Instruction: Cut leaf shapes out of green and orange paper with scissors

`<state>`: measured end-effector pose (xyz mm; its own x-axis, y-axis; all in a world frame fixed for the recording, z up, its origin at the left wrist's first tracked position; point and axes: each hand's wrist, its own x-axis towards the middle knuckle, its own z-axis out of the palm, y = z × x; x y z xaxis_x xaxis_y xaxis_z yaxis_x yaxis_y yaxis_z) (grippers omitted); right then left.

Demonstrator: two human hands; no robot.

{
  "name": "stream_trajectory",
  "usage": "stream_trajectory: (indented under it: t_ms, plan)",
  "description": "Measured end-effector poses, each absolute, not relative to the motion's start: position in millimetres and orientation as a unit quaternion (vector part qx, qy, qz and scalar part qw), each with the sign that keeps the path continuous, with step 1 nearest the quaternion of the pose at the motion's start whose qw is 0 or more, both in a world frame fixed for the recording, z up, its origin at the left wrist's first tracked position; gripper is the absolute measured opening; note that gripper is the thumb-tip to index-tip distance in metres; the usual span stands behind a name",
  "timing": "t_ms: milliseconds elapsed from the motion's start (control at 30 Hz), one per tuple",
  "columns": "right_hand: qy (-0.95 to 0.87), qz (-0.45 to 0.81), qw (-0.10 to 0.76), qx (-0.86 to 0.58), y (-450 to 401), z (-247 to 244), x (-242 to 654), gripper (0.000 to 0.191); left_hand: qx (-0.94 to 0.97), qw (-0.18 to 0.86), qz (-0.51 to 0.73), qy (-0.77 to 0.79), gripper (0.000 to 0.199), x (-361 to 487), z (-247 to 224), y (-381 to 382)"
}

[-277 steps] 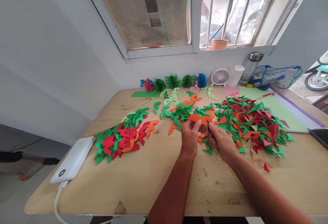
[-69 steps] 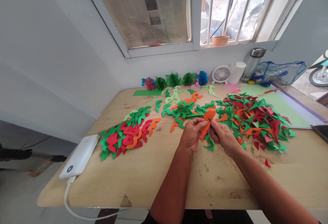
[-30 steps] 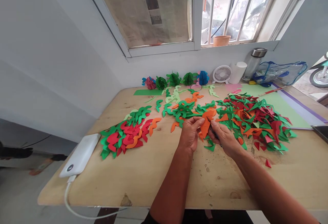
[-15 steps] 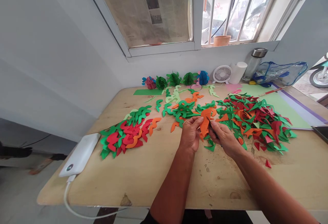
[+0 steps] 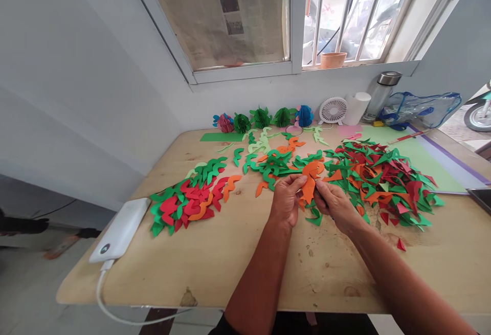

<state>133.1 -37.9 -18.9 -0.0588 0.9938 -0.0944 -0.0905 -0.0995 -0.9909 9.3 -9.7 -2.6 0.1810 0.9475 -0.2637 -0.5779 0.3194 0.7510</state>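
My left hand (image 5: pixel 286 199) is closed, pinching a piece of orange paper (image 5: pixel 309 187) between thumb and fingers above the table. At the paper's right edge my right hand (image 5: pixel 335 204) is wrapped round dark-handled scissors (image 5: pixel 321 203), mostly hidden by the fingers. Just behind the hands lie green curved paper cut-outs (image 5: pixel 276 161). To the right spreads a large heap of green, red and orange paper scraps (image 5: pixel 379 179). On the left lies a pile of red, green and orange cut-outs (image 5: pixel 192 199).
A white power bank (image 5: pixel 120 230) with a cable sits at the table's left edge. Along the wall stand honeycomb paper figures (image 5: pixel 261 118), a small fan (image 5: pixel 333 111), a glass bottle (image 5: pixel 381 97) and a clear pouch (image 5: pixel 420 110). Paper sheets (image 5: pixel 441 163) lie at the right.
The orange paper has turned slightly in my left hand, and the scissor blades that showed against it are now less visible. Both hands stay in nearly the same place.
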Motion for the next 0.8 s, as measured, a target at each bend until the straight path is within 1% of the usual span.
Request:
stream_trajectory:
  t_ms: [200, 400, 800]
  plan:
    - [-0.452, 0.572, 0.493, -0.475, -37.5, -20.6, 133.8, 0.056, 0.258, 0.717, 0.531, 0.371, 0.024, 11.2, -3.4, -9.6]
    - [-0.441, 0.591, 0.492, -0.464, -37.2, -25.9, 136.4, 0.054, 0.237, 0.73, 0.536, 0.351, 0.024, 14.1, -7.9, -8.6]
    - [-0.437, 0.585, 0.497, -0.468, -36.5, -24.9, 135.2, 0.055, 0.221, 0.725, 0.548, 0.354, 0.022, 17.1, -5.5, -11.3]
